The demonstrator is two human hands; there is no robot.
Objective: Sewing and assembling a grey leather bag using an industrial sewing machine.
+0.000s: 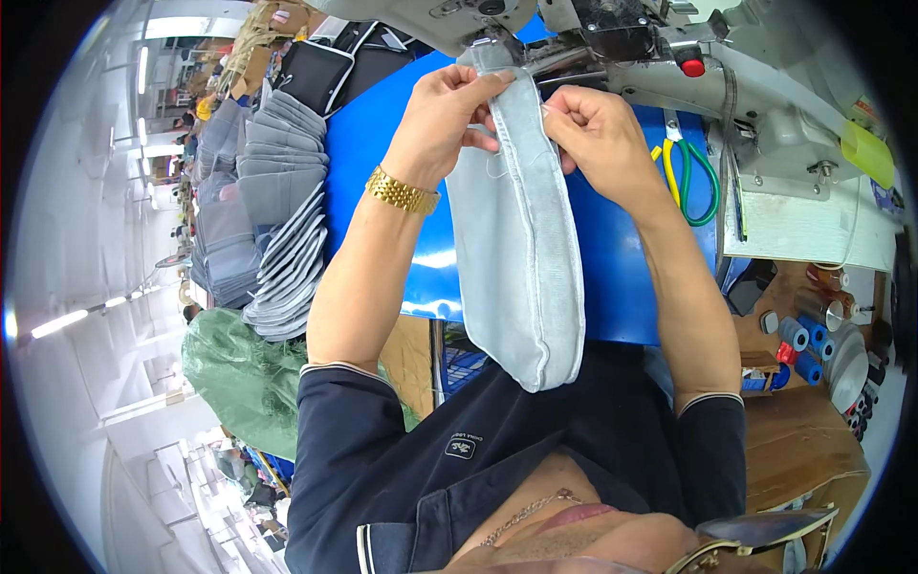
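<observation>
A long light-grey fabric piece [516, 258] with a stitched seam down its length hangs from the sewing machine [488, 48] toward my body. My left hand [454, 115] pinches its upper left edge, thumb on top, just below the machine's needle area. At the upper right edge, my right hand [593, 134] holds the same piece between thumb and fingers. A loose thread dangles from the seam below my left hand. Beneath the fabric lies a blue work surface [612, 277]. The needle itself is too small to make out.
Scissors with yellow and green handles [693, 177] lie right of my right hand. Stacked grey fabric pieces [277, 201] line the left side, above a green bag [239, 373]. Thread spools [808, 349] stand at right, near a cardboard box [803, 440]. Black items [316, 72] sit far left.
</observation>
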